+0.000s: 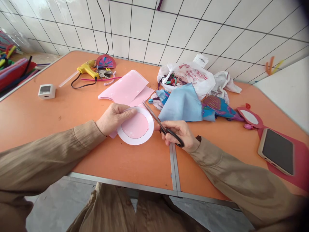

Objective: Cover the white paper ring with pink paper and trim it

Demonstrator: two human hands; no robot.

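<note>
My left hand (pixel 113 118) pinches the left edge of a white paper ring (pixel 149 129) laid over a piece of pink sheet (pixel 135 126), holding both just above the orange table (pixel 72 109). My right hand (pixel 177 131) grips black-handled scissors (pixel 161 124), fingers through the loops. The blades point up and left along the ring's upper right edge, slightly apart.
A larger pink sheet (pixel 126 87) lies behind the ring. Further back are a yellow glue gun (pixel 87 68), keys (pixel 103 73), a small white device (pixel 46 91), a plastic bag (pixel 190 77), blue cloth (pixel 182 104) and a phone (pixel 277 150) on red felt (pixel 300 161).
</note>
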